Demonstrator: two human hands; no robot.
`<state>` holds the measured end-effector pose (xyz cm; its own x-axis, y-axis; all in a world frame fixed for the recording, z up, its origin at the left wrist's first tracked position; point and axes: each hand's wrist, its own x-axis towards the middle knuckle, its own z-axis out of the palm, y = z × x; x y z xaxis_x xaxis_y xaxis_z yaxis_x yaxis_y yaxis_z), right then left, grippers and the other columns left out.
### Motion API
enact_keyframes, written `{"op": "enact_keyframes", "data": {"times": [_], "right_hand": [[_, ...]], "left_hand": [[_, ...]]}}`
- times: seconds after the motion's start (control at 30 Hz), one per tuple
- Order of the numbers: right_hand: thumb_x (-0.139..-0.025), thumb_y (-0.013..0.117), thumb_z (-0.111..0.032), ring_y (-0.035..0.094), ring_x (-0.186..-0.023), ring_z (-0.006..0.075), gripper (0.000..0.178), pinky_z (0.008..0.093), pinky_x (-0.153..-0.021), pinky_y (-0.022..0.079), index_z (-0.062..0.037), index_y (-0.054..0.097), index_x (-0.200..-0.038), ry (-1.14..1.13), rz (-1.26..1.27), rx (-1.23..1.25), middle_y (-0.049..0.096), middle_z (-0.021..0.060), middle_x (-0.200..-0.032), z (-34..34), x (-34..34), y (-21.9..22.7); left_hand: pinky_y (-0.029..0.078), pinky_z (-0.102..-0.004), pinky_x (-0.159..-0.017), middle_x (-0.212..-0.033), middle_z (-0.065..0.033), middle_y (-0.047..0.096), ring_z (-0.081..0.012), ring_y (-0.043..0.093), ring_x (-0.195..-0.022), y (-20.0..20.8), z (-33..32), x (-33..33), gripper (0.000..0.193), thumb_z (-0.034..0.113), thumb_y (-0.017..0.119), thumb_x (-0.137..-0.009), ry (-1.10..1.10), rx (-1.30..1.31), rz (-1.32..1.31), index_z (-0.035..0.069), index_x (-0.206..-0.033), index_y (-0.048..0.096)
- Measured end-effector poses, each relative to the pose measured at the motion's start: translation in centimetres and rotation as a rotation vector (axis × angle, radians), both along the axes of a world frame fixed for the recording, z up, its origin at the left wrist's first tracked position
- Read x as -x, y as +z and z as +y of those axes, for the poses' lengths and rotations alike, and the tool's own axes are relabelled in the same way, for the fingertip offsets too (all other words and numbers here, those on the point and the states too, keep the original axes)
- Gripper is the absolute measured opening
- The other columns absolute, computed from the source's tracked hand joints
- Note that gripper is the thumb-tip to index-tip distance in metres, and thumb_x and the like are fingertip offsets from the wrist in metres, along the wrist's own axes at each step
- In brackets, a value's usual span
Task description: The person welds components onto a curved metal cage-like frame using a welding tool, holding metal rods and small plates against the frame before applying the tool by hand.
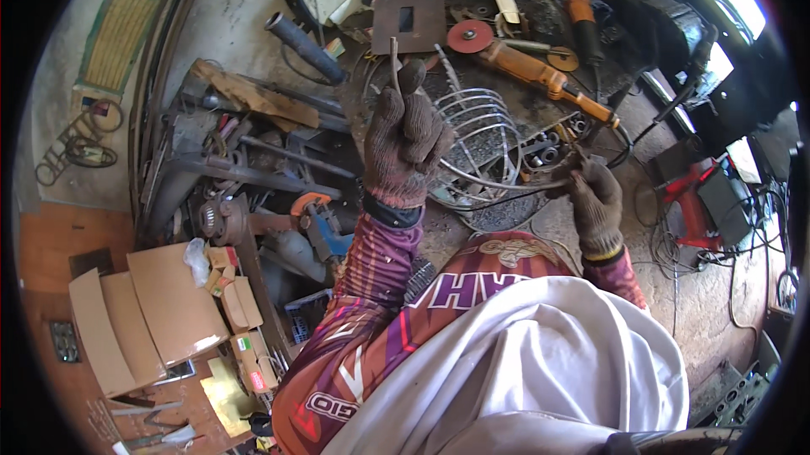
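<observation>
Both my hands wear dark knitted gloves. My left hand (407,139) is raised over the bench, its fingers closed round a thin metal rod (394,63) that sticks up past the fingertips. Just right of it sits a cage of bent metal wire (481,130) with several curved bars. At the cage's lower right, my right hand (596,202) is closed with curled fingers. A thin dark line, cable or rod, runs from near its fingertips leftward under the cage. What the right fingers grip is too small to make out.
An orange angle grinder (527,65) with a red disc lies beyond the cage, a second grinder (582,21) behind it. A brown metal plate (386,18) and a steel pipe (305,48) are at far left. Cardboard boxes (177,303) stand left; a red-and-black machine (696,202) with cables sits right.
</observation>
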<state>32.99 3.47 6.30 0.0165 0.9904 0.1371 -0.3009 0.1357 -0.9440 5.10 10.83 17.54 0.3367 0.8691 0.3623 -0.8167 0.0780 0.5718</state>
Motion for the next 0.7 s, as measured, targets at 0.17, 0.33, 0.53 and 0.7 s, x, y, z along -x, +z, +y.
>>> {"op": "enact_keyframes", "data": {"times": [0.17, 0.33, 0.53, 0.7], "right_hand": [[-0.089, 0.069, -0.002, 0.072, -0.08, 0.0267, 0.022, 0.0376, -0.067, 0.057, -0.0085, 0.062, -0.11, -0.048, -0.453, -0.61, 0.073, 0.0144, -0.092, -2.1, 0.4, 3.9], [-0.08, 0.077, -0.002, 0.072, -0.079, 0.0325, 0.036, 0.0411, -0.067, 0.057, -0.0106, 0.062, -0.112, 0.001, -0.519, -0.753, 0.073, 0.0143, -0.095, -2.6, 0.4, 5.3], [-0.086, 0.076, -0.005, 0.072, -0.081, 0.0283, 0.036, 0.0367, -0.07, 0.056, -0.0051, 0.062, -0.119, 0.037, -0.395, -0.667, 0.072, 0.0135, -0.096, -1.2, 0.0, 5.9], [-0.095, 0.068, -0.002, 0.068, -0.098, 0.0166, 0.032, 0.0316, -0.083, 0.056, 0.002, 0.06, -0.125, 0.207, 0.127, -0.395, 0.071, 0.012, -0.111, -0.4, 2.3, 5.4]], "left_hand": [[0.04, -0.0256, -0.048, -0.07, 0.0007, 0.049, -0.0069, 0.043, -0.048, -1.2, 0.8, 1.1, 0.05, 0.034, 0.04, -0.109, -0.059, 0.018, -0.15, 0.005, -0.15, 0.041], [0.042, -0.0266, -0.05, -0.075, -0.0003, 0.055, -0.0078, 0.045, -0.05, -1.7, 1.4, 1.3, 0.047, 0.035, 0.041, -0.109, -0.105, 0.113, -0.199, 0.005, -0.144, 0.047], [0.042, -0.0263, -0.056, -0.061, 0.0027, 0.05, -0.008, 0.047, -0.051, -3.5, 2.7, 2.0, 0.029, 0.036, 0.05, -0.105, -0.222, 0.341, -0.169, 0.011, -0.09, 0.055], [0.044, -0.0257, -0.06, -0.063, 0.0054, 0.05, -0.0061, 0.048, -0.055, -5.2, 2.9, 3.0, 0.021, 0.029, 0.055, -0.102, -0.339, 0.454, -0.257, 0.009, -0.103, 0.062]]}}
